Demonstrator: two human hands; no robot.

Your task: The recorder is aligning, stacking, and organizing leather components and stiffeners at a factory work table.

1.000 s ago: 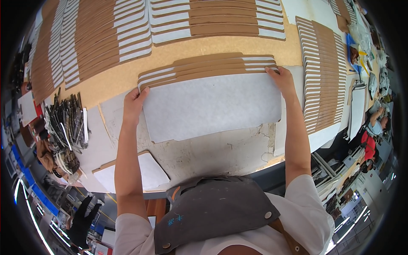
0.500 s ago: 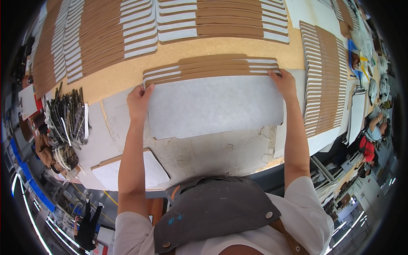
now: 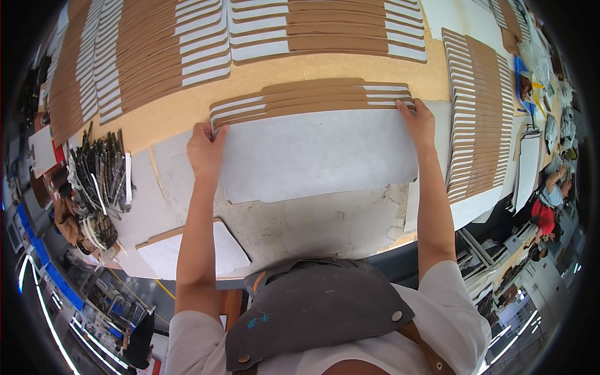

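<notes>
Several brown panels (image 3: 312, 102) with white end strips lie fanned on the table in front of me, their long edges stepped one behind another. The nearest shows a broad grey-white face (image 3: 315, 156). My left hand (image 3: 207, 149) is closed on the left edge of this overlapping set, thumb on top and fingers curled at the corner. At the opposite upper corner, my right hand (image 3: 419, 124) pinches the edge in the same way. The fingers under the panels are partly hidden.
Longer fanned rows of like panels lie at the far side (image 3: 337, 28), far left (image 3: 165, 53) and right (image 3: 480, 119). A heap of dark strips (image 3: 103, 169) sits at the left. Near my left forearm rests a white-faced piece (image 3: 228, 250). People stand in the background.
Both hands keep their grip on the panel set, which has hardly moved. A background person at the lower left has shifted toward the right.
</notes>
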